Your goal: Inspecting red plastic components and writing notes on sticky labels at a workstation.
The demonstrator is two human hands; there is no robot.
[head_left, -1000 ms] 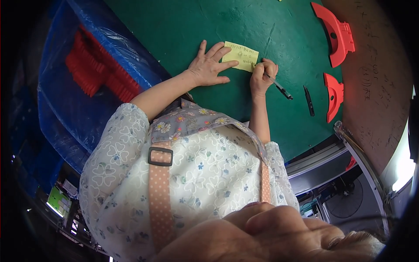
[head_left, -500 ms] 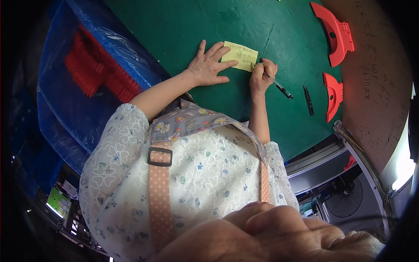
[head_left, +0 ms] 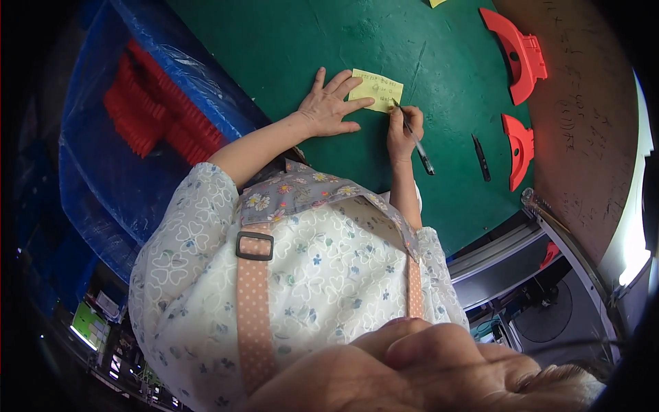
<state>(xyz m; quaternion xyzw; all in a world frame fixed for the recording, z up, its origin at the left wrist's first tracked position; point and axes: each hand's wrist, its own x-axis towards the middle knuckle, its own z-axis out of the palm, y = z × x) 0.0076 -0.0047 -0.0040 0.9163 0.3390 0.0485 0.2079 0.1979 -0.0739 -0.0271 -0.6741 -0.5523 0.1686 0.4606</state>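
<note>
Yellow note (head_left: 377,89) lies on the green tabletop (head_left: 261,55) toward its far edge, written lines facing the person. Left hand (head_left: 329,106) rests flat, fingers spread, its fingertips pinning the note's near-left edge. Right hand (head_left: 403,127) pinches a pen (head_left: 414,141), tip touching the note's right edge. Judgement: good practice keeps the left palm firm so the paper cannot skid, with light pen pressure near the unsupported edge. Further right, a black tool (head_left: 481,158) and two red plastic parts (head_left: 516,51) lie well apart from the work.
</note>
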